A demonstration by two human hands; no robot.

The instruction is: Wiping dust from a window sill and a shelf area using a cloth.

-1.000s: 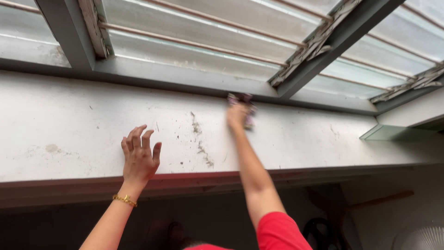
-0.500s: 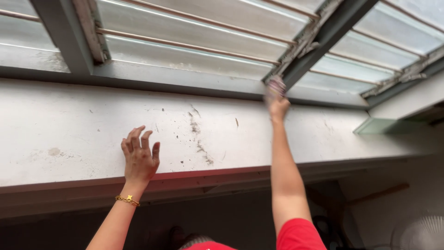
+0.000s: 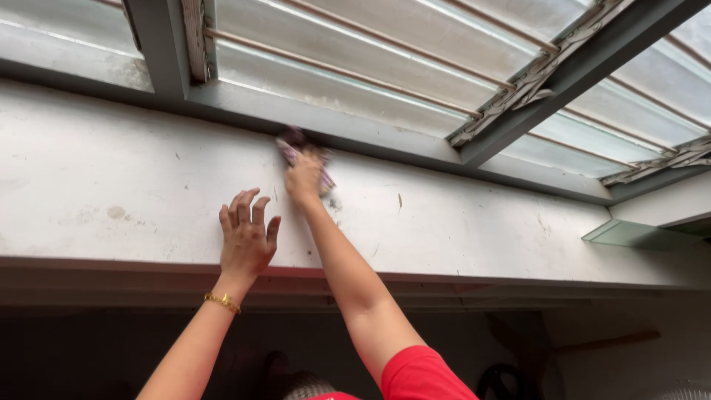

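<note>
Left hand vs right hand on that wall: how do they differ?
The left hand lies flat, fingers spread, holding nothing; the right hand grips a blurred cloth. The left hand sits lower on the white wall; the right hand reaches the window frame. Both touch the wall.

white ledge (image 3: 481,230) under louvred window (image 3: 370,44)
</note>
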